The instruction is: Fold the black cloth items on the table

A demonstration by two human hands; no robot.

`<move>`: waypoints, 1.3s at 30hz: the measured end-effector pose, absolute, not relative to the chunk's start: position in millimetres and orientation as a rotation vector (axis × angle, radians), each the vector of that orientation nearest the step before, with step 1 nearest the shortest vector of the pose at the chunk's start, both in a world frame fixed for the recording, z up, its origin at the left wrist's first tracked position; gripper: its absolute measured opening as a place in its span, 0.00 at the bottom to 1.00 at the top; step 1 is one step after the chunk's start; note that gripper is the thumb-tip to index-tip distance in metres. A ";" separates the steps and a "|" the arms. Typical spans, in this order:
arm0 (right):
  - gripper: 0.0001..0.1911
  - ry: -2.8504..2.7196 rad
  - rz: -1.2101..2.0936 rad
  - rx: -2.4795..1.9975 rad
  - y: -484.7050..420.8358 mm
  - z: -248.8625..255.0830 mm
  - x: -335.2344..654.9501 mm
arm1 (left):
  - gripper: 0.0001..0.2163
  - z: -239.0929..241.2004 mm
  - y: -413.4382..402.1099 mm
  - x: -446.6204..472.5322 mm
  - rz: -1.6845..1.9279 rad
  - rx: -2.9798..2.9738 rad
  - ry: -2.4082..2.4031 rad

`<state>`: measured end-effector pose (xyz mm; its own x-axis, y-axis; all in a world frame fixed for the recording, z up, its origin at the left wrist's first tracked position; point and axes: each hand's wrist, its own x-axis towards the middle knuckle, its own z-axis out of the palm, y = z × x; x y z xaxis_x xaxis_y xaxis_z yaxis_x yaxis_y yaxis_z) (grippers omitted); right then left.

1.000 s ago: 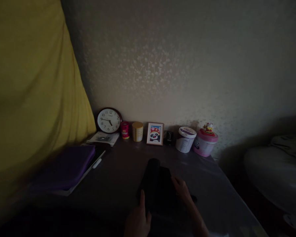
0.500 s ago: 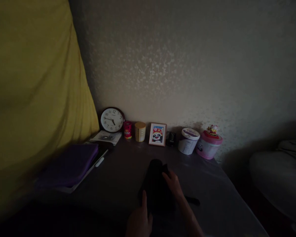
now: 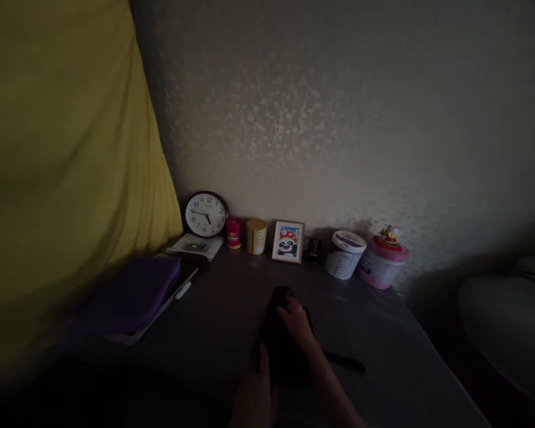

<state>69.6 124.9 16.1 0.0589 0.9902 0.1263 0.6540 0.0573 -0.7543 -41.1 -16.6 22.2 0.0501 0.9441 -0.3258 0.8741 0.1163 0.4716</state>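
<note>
In the head view a black, soft-looking item (image 3: 279, 351), perhaps a folded cloth or a pouch, lies on the dark table (image 3: 227, 309); the dimness hides its details. My right hand (image 3: 295, 321) reaches over its upper part, fingers closed on a piece of its dark material near the far end. At its near left edge rests my left hand (image 3: 255, 389), index finger stretched forward and thumb apart. That hand's other fingers are lost in shadow. A dark, slim strip or handle (image 3: 345, 361) sticks out on the right, beyond my right forearm.
Along the wall stand a round clock (image 3: 206, 214), a red can (image 3: 233, 233), a yellow-lidded tin (image 3: 256, 238), a panda picture frame (image 3: 288, 242), a white tub (image 3: 345, 255) and a pink tub (image 3: 382, 264) topped by a figurine. A purple case (image 3: 129, 294) lies left, beside a yellow curtain (image 3: 71, 148).
My right hand has moved left across the black item, carrying the raised dark corner it held over with it. My left hand stays at the near left edge. The view has shifted slightly.
</note>
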 end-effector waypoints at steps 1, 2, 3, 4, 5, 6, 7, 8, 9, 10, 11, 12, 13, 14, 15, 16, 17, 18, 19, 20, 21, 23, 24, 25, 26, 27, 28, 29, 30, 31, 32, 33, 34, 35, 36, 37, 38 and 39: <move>0.22 -1.701 0.629 -1.688 125.1 17.4 68.0 | 0.31 22.8 -16.2 -41.1 0.164 1.760 1.832; 0.21 -1.736 0.623 -1.706 125.3 18.8 66.9 | 0.30 23.1 -16.0 -41.2 0.168 1.755 1.835; 0.22 -1.766 0.617 -1.720 125.3 20.3 66.2 | 0.30 23.1 -16.0 -41.3 0.175 1.754 1.837; 0.22 -1.788 0.615 -1.732 125.3 21.7 65.9 | 0.30 23.0 -16.0 -41.5 0.185 1.754 1.836; 0.22 -1.807 0.615 -1.738 125.2 23.1 65.8 | 0.30 22.9 -16.2 -41.8 0.196 1.752 1.834; 0.23 -1.823 0.619 -1.740 125.1 24.2 65.7 | 0.30 22.9 -16.4 -42.2 0.204 1.751 1.829; 0.23 -1.834 0.622 -1.742 124.8 25.2 65.6 | 0.31 23.0 -16.6 -42.7 0.206 1.748 1.824; 0.23 -1.844 0.626 -1.739 124.4 26.1 65.3 | 0.31 23.3 -16.7 -43.1 0.205 1.747 1.818; 0.23 -1.853 0.633 -1.734 123.7 26.9 64.8 | 0.31 23.6 -16.7 -43.5 0.203 1.748 1.817; 0.23 -1.863 0.644 -1.724 122.9 27.6 64.0 | 0.31 23.9 -16.5 -43.9 0.198 1.753 1.818; 0.22 -1.873 0.662 -1.710 121.7 28.3 62.9 | 0.30 24.0 -16.2 -44.1 0.191 1.761 1.823; 0.21 -1.891 0.689 -1.688 120.4 29.0 61.6 | 0.30 23.8 -15.8 -44.3 0.181 1.770 1.832; 0.20 -1.916 0.720 -1.659 119.0 29.9 60.2 | 0.29 23.2 -15.5 -44.5 0.174 1.780 1.843; 0.18 -1.944 0.749 -1.631 117.5 30.8 58.8 | 0.29 22.2 -15.2 -44.7 0.173 1.795 1.847; 0.16 -1.970 0.772 -1.605 116.1 31.7 57.6 | 0.28 20.9 -15.2 -44.8 0.172 1.805 1.851; 0.15 -1.994 0.784 -1.581 114.9 32.7 56.6 | 0.28 19.3 -15.5 -45.0 0.171 1.810 1.850; 0.14 -2.013 0.786 -1.565 113.9 33.5 55.8 | 0.28 17.6 -16.1 -45.2 0.174 1.812 1.843; 0.14 -2.026 0.781 -1.557 113.1 34.3 55.2 | 0.28 15.9 -17.0 -45.6 0.183 1.808 1.835; 0.13 -2.034 0.771 -1.555 112.4 34.9 54.8 | 0.28 14.6 -18.0 -46.2 0.200 1.801 1.833; 0.13 -2.047 0.763 -1.556 111.7 35.4 54.4 | 0.29 13.7 -19.1 -46.9 0.222 1.796 1.843; 0.12 -2.060 0.754 -1.559 110.9 35.9 54.1 | 0.29 13.5 -20.0 -48.0 0.255 1.804 1.860; 0.12 -2.076 0.723 -1.566 108.6 36.7 53.1 | 0.30 15.6 -21.0 -50.4 0.322 1.864 1.911; 0.11 -2.081 0.701 -1.567 107.1 37.1 52.5 | 0.30 17.6 -20.8 -51.4 0.349 1.917 1.934; 0.11 -2.092 0.679 -1.567 105.6 37.5 51.8 | 0.30 20.1 -20.3 -52.0 0.371 1.980 1.952; 0.11 -2.106 0.658 -1.564 104.1 37.9 51.1 | 0.29 22.5 -19.3 -52.1 0.390 2.038 1.969; 0.11 -2.123 0.643 -1.563 102.8 38.4 50.5 | 0.28 24.3 -17.9 -51.5 0.407 2.090 1.979; 0.11 -2.142 0.634 -1.563 101.9 38.8 49.9 | 0.27 25.3 -16.3 -50.2 0.418 2.131 1.987; 0.12 -2.158 0.633 -1.560 101.3 39.2 49.5 | 0.27 24.8 -14.5 -48.2 0.424 2.162 1.993; 0.12 -2.169 0.638 -1.550 100.9 39.5 49.3 | 0.27 22.8 -12.5 -45.8 0.423 2.188 1.992; 0.12 -2.173 0.650 -1.535 100.7 39.7 49.2 | 0.27 19.2 -10.4 -43.2 0.417 2.213 1.991; 0.12 -2.176 0.665 -1.516 100.2 39.7 49.3 | 0.28 14.2 -8.4 -40.5 0.408 2.237 1.995; 0.13 -2.180 0.680 -1.490 99.1 39.5 49.8 | 0.28 8.2 -6.5 -38.1 0.401 2.270 1.997; 0.13 -2.184 0.693 -1.454 97.2 39.0 50.7 | 0.29 1.8 -4.9 -36.0 0.387 2.283 2.038; 0.12 -2.187 0.699 -1.405 94.3 38.2 52.2 | 0.28 -4.6 -3.5 -34.4 0.370 2.302 2.075; 0.12 -2.177 0.694 -1.343 90.3 37.2 54.3 | 0.28 -10.3 -2.6 -33.4 0.364 2.314 2.114; 0.11 -2.153 0.677 -1.273 85.3 35.7 57.1 | 0.28 -14.8 -2.0 -32.9 0.362 2.314 2.148; 0.11 -2.119 0.651 -1.201 79.7 34.0 60.6 | 0.28 -17.8 -1.9 -32.7 0.366 2.312 2.170; 0.12 -2.084 0.619 -1.135 74.0 31.8 64.6 | 0.28 -19.2 -2.0 -32.9 0.369 2.306 2.183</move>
<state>64.6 74.0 31.8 -0.3925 0.8573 0.3332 0.5362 0.5076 -0.6744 -32.9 -2.0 -19.2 0.0416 0.9780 0.2042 0.9908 -0.0668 0.1178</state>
